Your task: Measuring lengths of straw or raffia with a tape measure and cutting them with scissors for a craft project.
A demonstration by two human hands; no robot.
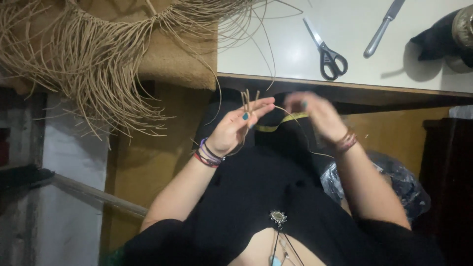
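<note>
Evidently the left hand pinches a few tan fibre strands upright above the lap, near the desk; the blurred right hand grips one strand; steady, even tension seems wise.

At the centre of the frame your left hand pinches a few stiff, dry straw strands — matt tan fibre, like the rough woven straw piece fraying at upper left. Your right hand is blurred. The tabletop at upper right looks smooth and pale, with a dark wooden edge. On it lie scissors with metal blades and glossy black plastic handles — and a dull metal knife.
</note>
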